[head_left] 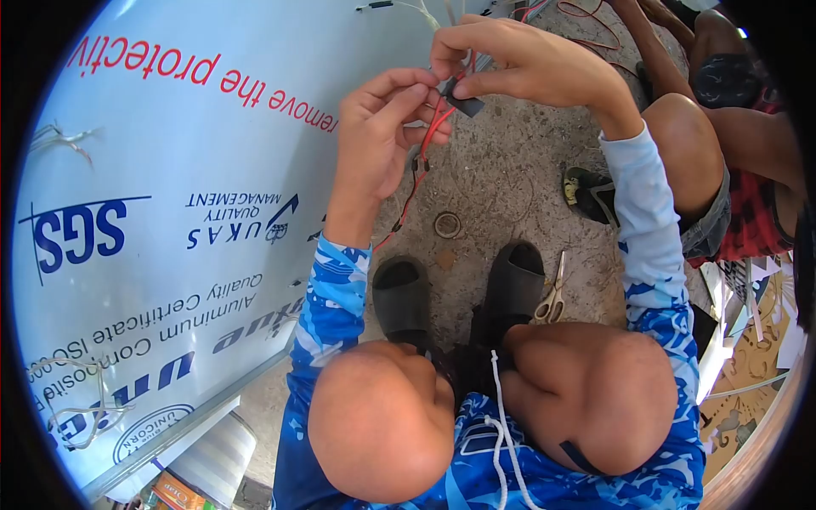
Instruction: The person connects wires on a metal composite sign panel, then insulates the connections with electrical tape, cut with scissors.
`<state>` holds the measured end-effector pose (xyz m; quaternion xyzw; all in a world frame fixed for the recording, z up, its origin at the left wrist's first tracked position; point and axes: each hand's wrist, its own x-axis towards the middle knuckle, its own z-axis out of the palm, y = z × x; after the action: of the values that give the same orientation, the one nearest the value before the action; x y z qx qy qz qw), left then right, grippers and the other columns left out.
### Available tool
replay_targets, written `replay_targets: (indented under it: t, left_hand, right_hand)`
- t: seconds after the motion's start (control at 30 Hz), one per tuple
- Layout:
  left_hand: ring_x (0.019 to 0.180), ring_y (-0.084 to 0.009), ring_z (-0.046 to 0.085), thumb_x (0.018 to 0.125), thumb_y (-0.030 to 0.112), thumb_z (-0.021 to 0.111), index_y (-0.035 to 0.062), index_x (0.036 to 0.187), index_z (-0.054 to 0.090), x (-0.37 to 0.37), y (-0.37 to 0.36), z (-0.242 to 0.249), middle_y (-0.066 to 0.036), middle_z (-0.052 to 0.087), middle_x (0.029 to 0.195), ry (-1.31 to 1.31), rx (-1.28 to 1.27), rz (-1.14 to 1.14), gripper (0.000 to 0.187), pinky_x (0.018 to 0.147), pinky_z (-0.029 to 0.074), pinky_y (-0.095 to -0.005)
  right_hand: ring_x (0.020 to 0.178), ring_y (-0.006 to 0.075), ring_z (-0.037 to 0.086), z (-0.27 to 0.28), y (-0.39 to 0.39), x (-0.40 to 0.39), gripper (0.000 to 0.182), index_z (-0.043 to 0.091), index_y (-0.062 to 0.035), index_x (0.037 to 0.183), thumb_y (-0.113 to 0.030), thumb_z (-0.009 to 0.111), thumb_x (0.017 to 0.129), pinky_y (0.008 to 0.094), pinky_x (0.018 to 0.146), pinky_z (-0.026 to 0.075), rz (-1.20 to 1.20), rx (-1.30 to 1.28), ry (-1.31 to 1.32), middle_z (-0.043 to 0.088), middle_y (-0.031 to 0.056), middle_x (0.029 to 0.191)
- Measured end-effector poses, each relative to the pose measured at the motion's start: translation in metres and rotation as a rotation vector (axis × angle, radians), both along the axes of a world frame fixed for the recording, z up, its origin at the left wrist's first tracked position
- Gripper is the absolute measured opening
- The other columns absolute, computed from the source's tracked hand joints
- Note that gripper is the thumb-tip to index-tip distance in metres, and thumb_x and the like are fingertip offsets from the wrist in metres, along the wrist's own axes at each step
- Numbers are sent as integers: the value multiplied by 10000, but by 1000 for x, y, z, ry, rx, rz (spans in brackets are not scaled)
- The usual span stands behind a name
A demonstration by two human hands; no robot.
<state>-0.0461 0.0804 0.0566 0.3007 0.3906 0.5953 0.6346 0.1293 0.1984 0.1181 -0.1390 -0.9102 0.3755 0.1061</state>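
Observation:
My left hand [382, 123] pinches red and black wires [435, 127] between thumb and fingers, above the concrete floor beside a large printed panel. Close against it, my right hand [535, 64] is closed on a short piece of black tape [466, 105], whose free end sticks out below the thumb. The tape lies at the wires; my fingers partly hide how far it goes around them. From my left hand the wires run down along the panel's edge, with dark wrapped spots on them. Another black tape strip [580, 456] is stuck on my knee.
The aluminum composite panel [170, 161] fills the left side, with loose wire ends [64, 140] poking through it. A tape roll [447, 224] and scissors [552, 293] lie on the floor near my sandals. Another person [731, 161] sits close at right. Red cable [586, 13] lies beyond.

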Motion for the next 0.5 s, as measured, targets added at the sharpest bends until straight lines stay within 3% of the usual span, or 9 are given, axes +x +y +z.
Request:
replay_targets:
  t: [0.1,0.17,0.27,0.5]
  left_hand:
    - [660,-163,673,949,79,545,-43,1085,625,4,0,1,-130,677,840,41,-29,-8,200,545,571,-248]
    - [652,-158,672,953,90,548,-43,1088,629,3,1,2,-131,680,835,24,-49,-17,206,537,569,-244]
    - [628,-152,672,969,115,538,-57,1079,619,-1,2,1,-142,683,835,-70,-71,-39,220,519,560,-221]
    - [535,-141,650,1013,186,470,-82,1074,587,-12,5,-5,-149,672,816,-246,-67,-191,299,433,510,-179]
  right_hand:
    - [839,228,565,8,-1,-2,232,589,-29,1034,-111,681,838,361,763,461,23,174,-77,582,80,939]
    - [806,247,580,17,-4,-8,157,545,-7,920,-81,657,839,354,724,472,28,273,-49,572,121,819]
    - [865,313,551,18,-12,-8,170,525,-5,946,-110,621,854,386,786,440,6,350,-21,581,137,841]
    - [850,305,531,15,-24,-13,179,506,-15,979,-67,609,842,380,762,440,-55,455,-35,558,121,868]
